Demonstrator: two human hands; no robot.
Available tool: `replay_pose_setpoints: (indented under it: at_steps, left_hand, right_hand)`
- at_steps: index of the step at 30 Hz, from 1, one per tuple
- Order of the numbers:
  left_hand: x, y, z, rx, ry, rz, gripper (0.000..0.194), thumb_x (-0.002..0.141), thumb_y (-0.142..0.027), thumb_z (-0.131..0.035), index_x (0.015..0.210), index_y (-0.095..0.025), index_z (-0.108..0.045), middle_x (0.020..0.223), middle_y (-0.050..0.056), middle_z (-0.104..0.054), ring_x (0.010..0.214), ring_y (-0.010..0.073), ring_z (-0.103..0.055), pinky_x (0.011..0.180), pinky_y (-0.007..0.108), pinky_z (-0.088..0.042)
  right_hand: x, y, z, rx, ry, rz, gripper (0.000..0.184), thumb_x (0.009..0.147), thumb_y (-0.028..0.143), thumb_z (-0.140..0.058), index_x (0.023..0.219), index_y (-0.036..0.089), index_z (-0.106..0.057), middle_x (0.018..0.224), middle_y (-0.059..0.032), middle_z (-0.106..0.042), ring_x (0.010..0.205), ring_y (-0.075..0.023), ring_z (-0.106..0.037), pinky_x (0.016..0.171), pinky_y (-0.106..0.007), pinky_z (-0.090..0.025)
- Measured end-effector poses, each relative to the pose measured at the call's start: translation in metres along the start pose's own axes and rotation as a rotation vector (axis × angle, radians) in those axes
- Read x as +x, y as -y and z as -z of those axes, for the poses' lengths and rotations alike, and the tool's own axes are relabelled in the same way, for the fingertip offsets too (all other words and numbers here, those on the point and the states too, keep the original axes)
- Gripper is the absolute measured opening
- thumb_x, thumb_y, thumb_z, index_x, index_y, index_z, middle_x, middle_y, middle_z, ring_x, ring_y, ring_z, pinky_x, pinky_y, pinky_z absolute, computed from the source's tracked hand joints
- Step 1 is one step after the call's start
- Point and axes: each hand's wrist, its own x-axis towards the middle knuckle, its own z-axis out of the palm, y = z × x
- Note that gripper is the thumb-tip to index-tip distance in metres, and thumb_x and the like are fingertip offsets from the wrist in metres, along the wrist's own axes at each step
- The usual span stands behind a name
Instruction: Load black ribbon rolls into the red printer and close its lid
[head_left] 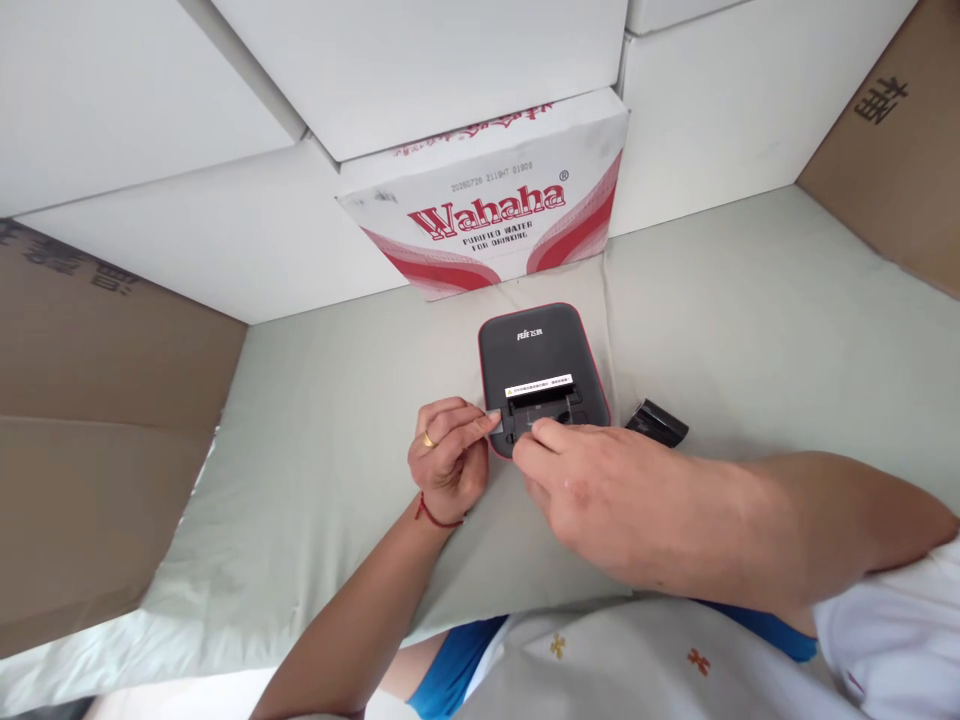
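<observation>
A black device with a red rim (pixel 536 350), probably a small label printer, lies flat on the cloth. An open recess shows in its near half, below a white warning sticker (pixel 538 386). My left hand (pixel 450 455) is closed at the device's left edge, thumb and fingers pinching a small flat grey piece (pixel 495 421). Over the near edge of the recess, my right hand (pixel 592 490) has its fingers bunched together. Whatever its fingertips hold, if anything, is hidden. A glossy black piece (pixel 657 423) rests on the cloth beyond my right wrist.
A pale green cloth (pixel 337 480) covers the surface. Behind the device stands a white and red water carton (pixel 495 215) against stacked white boxes (pixel 420 60). Brown cardboard (pixel 97 430) borders the left side, and another brown panel (pixel 892 150) the right.
</observation>
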Motion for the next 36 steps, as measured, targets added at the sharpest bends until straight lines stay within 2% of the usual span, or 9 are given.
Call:
replay_pose_setpoints:
  at_steps: [7, 13, 18, 21, 25, 28, 31, 33, 36]
  left_hand:
    - [0.004, 0.002, 0.002, 0.105, -0.043, -0.046, 0.028, 0.095, -0.007, -0.067, 0.101, -0.03, -0.079, 0.083, -0.002, -0.076, 0.082, 0.0161, -0.063, 0.077, 0.034, -0.049]
    - [0.01, -0.002, -0.002, 0.042, -0.038, 0.066, 0.025, 0.095, -0.005, -0.071, 0.085, -0.028, -0.075, 0.072, -0.005, -0.072, 0.073, 0.0142, -0.056, 0.078, 0.035, -0.045]
    - [0.007, -0.004, -0.006, 0.012, 0.004, 0.097, 0.025, 0.097, -0.005, -0.066, 0.086, -0.026, -0.07, 0.074, -0.004, -0.07, 0.079, 0.0158, -0.057, 0.08, 0.036, -0.045]
    - [-0.001, 0.0, -0.011, 0.011, 0.011, 0.078, 0.018, 0.1, -0.01, -0.06, 0.094, -0.027, -0.065, 0.078, -0.002, -0.069, 0.081, 0.0168, -0.059, 0.08, 0.036, -0.047]
    - [-0.009, 0.005, -0.018, 0.017, -0.007, 0.088, 0.016, 0.101, -0.017, -0.054, 0.112, -0.028, -0.06, 0.083, -0.001, -0.064, 0.083, 0.0184, -0.059, 0.079, 0.035, -0.048]
    - [-0.009, 0.009, -0.019, 0.032, -0.033, 0.153, 0.027, 0.098, -0.017, -0.055, 0.123, -0.026, -0.055, 0.094, 0.001, -0.063, 0.088, 0.0189, -0.059, 0.082, 0.036, -0.049]
    - [-0.005, 0.012, -0.02, 0.093, -0.012, 0.343, 0.008, 0.09, -0.02, -0.062, 0.094, -0.024, -0.056, 0.09, 0.002, -0.06, 0.089, 0.0205, -0.054, 0.084, 0.037, -0.046]
    - [-0.003, 0.015, -0.021, 0.097, 0.076, 0.497, 0.027, 0.083, -0.019, -0.063, 0.068, -0.024, -0.042, 0.072, 0.0, -0.05, 0.08, 0.0195, -0.047, 0.079, 0.035, -0.041]
    - [-0.003, 0.022, -0.024, 0.024, 0.199, 0.624, 0.04, 0.076, -0.016, -0.058, 0.059, -0.025, -0.022, 0.056, -0.005, -0.028, 0.063, 0.0143, -0.032, 0.065, 0.03, -0.033]
  right_hand:
    - [0.001, 0.002, -0.002, -0.046, 0.017, 0.012, 0.016, 0.088, 0.013, -0.064, 0.096, 0.015, -0.078, 0.087, -0.0107, -0.06, 0.086, -0.0255, -0.056, 0.063, -0.033, -0.046]
    - [0.003, 0.006, -0.006, -0.029, 0.018, -0.01, 0.016, 0.089, 0.011, -0.063, 0.095, 0.016, -0.077, 0.09, -0.0116, -0.061, 0.088, -0.0266, -0.056, 0.066, -0.035, -0.046]
    - [0.004, 0.004, 0.003, 0.023, 0.086, -0.045, 0.016, 0.09, 0.01, -0.063, 0.096, 0.015, -0.077, 0.094, -0.0116, -0.063, 0.09, -0.0255, -0.056, 0.063, -0.034, -0.043]
    - [0.001, -0.013, 0.006, 0.103, 0.055, -0.063, 0.02, 0.093, 0.007, -0.058, 0.101, 0.014, -0.075, 0.095, -0.0105, -0.067, 0.088, -0.0233, -0.057, 0.065, -0.033, -0.043]
    - [0.003, -0.053, 0.003, 0.172, -0.135, -0.33, 0.03, 0.104, 0.011, -0.045, 0.112, 0.013, -0.074, 0.106, -0.0112, -0.073, 0.089, -0.0213, -0.063, 0.071, -0.034, -0.042]
    - [0.015, -0.075, -0.003, 0.167, -0.09, -0.551, 0.03, 0.107, 0.019, -0.045, 0.11, 0.016, -0.075, 0.11, -0.0111, -0.075, 0.088, -0.0222, -0.068, 0.068, -0.034, -0.039]
    - [0.032, -0.08, -0.008, 0.122, 0.0, -0.64, 0.028, 0.102, 0.017, -0.05, 0.112, 0.019, -0.076, 0.116, -0.0116, -0.077, 0.094, -0.0266, -0.072, 0.067, -0.034, -0.039]
    - [0.044, -0.078, -0.01, 0.112, 0.019, -0.663, 0.031, 0.099, 0.014, -0.049, 0.112, 0.019, -0.077, 0.116, -0.0126, -0.079, 0.097, -0.0297, -0.074, 0.068, -0.036, -0.043]
    - [0.058, -0.075, -0.011, 0.125, 0.054, -0.672, 0.032, 0.096, 0.011, -0.049, 0.107, 0.017, -0.078, 0.11, -0.0164, -0.08, 0.101, -0.0326, -0.075, 0.073, -0.038, -0.049]
